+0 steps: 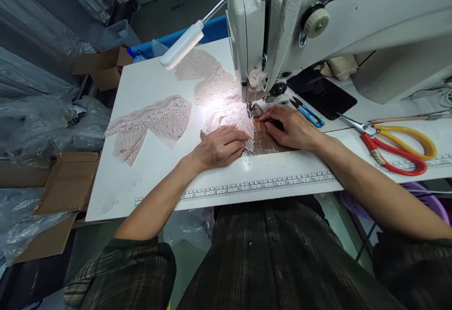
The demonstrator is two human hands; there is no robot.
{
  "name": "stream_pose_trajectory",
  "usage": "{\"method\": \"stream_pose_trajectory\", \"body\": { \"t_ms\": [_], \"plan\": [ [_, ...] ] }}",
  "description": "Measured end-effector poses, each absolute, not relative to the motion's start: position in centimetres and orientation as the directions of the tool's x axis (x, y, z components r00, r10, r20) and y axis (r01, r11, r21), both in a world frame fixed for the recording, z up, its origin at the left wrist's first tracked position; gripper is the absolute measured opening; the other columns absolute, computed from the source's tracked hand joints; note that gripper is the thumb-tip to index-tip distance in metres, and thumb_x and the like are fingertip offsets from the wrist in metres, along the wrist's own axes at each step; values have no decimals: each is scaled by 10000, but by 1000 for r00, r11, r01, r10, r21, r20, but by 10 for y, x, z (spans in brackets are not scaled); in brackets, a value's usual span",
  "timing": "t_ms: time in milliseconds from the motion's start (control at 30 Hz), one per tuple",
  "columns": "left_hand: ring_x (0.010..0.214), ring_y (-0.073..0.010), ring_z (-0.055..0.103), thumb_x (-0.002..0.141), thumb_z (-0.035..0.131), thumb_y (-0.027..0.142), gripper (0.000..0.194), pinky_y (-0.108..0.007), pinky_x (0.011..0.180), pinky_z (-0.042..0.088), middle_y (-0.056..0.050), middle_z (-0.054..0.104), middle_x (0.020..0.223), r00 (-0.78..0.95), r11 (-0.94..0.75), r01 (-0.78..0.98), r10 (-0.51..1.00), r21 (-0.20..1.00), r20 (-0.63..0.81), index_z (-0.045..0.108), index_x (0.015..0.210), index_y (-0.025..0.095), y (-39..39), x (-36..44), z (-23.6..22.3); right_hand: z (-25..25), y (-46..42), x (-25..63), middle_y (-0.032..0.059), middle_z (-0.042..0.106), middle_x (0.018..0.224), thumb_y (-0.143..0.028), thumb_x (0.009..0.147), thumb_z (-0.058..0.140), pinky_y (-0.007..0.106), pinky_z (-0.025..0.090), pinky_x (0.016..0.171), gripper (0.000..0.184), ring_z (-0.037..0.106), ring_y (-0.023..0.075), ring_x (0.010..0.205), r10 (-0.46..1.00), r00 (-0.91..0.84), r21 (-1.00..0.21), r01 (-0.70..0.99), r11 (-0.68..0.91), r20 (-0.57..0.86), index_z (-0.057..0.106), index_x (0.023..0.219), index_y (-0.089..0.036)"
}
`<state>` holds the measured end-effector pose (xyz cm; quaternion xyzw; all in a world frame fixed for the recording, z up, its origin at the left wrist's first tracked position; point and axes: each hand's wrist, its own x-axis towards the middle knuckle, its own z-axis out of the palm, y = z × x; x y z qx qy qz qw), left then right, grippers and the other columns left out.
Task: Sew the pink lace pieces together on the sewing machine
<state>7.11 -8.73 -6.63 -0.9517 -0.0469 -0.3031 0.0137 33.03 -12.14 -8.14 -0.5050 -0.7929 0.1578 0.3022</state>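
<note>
My left hand (221, 146) lies flat on a pale pink lace piece (229, 114), fingers stretched out toward the presser foot (251, 110) of the sewing machine (243, 41). Close to the right of the foot, my right hand (287, 126) has its thumb and forefinger drawn together; what they hold, if anything, is too small to make out. Beneath the right hand is a brown, scratched plate (266, 140) on the machine bed. A second lace piece (158, 121) lies flat to the left. More lace (196, 62) spreads behind, under the lamp.
A lit lamp (183, 45) hangs over the lace. Right of my hand lie blue thread snips (309, 112), a black phone (323, 94) and red-and-yellow-handled scissors (374, 133). A printed ruler (247, 188) follows the table's front edge. Cardboard boxes (68, 178) and plastic bags stand left.
</note>
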Motion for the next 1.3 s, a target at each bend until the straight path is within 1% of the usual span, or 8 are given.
{"method": "stream_pose_trajectory", "body": {
  "t_ms": [133,233,367,567,733,833,1133,1300],
  "plan": [
    [914,-178,775,922,667,96,48,-368,870,671,-67,797,999,809,-995,93,86,17,582,678,955,130,-87,72,-65,-81,-125,331,121,683,1096,-317,969,500,386,493,860,364,628,236,983,834,-409,-464,696,548,371,737,1219,-199],
    [882,-161,767,931,659,102,53,-330,803,671,-64,796,1002,808,-994,102,99,29,581,691,956,136,-88,72,-65,-80,-126,330,116,673,1130,-336,971,510,396,469,843,352,607,247,1016,804,-464,-399,703,589,372,767,1200,-264],
    [853,-154,756,937,646,107,68,-301,760,658,-68,793,984,810,-994,102,107,42,576,704,967,127,-89,73,-63,-81,-128,330,107,667,1148,-328,965,524,396,442,840,333,583,251,1038,802,-482,-367,717,592,351,785,1170,-296],
    [757,-148,733,954,614,169,132,-293,686,614,-41,785,942,895,-997,41,63,59,441,743,935,154,-79,76,-48,-78,-129,330,120,652,1171,-290,972,511,402,436,863,346,572,254,1046,805,-488,-350,729,588,337,771,1200,-274],
    [778,-135,723,961,568,202,207,-289,698,573,-21,782,949,937,-988,53,100,148,334,764,894,202,-71,76,-43,-75,-132,327,136,648,1174,-285,981,498,423,426,865,352,554,281,1049,799,-514,-240,771,590,313,751,1224,-270],
    [779,-136,713,953,582,197,193,-302,721,564,-22,785,980,920,-984,84,137,158,368,769,910,210,-73,75,-48,-72,-134,325,144,650,1170,-283,992,475,420,425,845,357,551,288,1046,801,-521,-201,786,585,293,741,1229,-261],
    [773,-140,694,968,598,175,149,-308,727,561,-37,771,1016,868,-988,136,155,75,471,744,938,175,-80,76,-59,-71,-131,324,145,651,1139,-360,999,461,402,428,775,372,558,270,940,842,-473,-178,833,523,260,721,1245,-258],
    [800,-150,719,982,604,210,138,-312,738,579,-31,779,1041,836,-976,205,217,79,505,734,950,175,-80,79,-65,-70,-130,323,147,650,1067,-388,1009,430,408,436,748,407,556,271,907,859,-453,-208,840,501,239,700,1283,-254]
  ]
}}
